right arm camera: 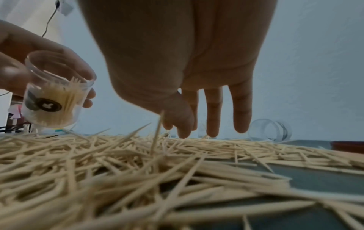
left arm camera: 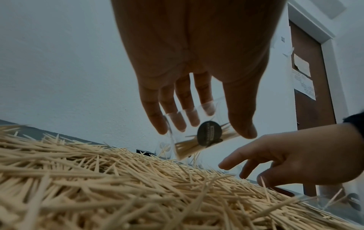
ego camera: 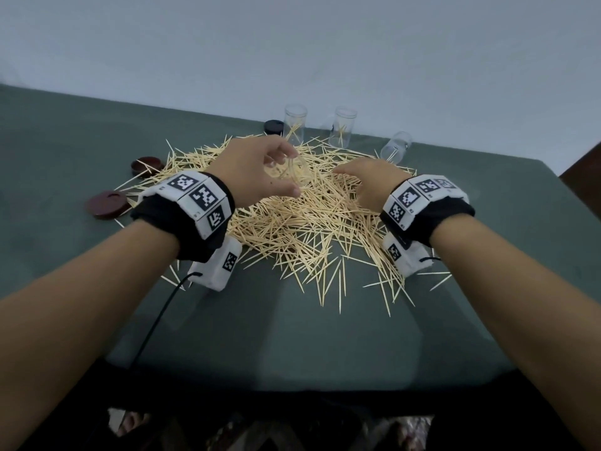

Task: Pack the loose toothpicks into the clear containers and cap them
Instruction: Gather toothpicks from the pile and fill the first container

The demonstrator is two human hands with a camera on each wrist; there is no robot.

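Note:
A big heap of loose toothpicks [ego camera: 309, 229] covers the middle of the green table [ego camera: 292, 336]. My left hand [ego camera: 286, 172] grips a clear container [ego camera: 300, 172] tilted just above the far side of the heap. The left wrist view shows this container [left arm camera: 183, 147] partly filled with toothpicks and bearing a round black label. My right hand [ego camera: 349, 180] reaches down beside it, fingers [right arm camera: 212, 121] nearly straight, tips touching the heap [right arm camera: 98, 163]. One toothpick [right arm camera: 156, 133] stands up by the thumb; whether it is pinched I cannot tell.
Two upright clear containers [ego camera: 294, 123] [ego camera: 341, 126] with a few toothpicks stand at the back by the wall. A third [ego camera: 396, 146] lies on its side to the right. A black cap [ego camera: 272, 126] and two dark red caps [ego camera: 146, 166] [ego camera: 105, 205] lie at the left.

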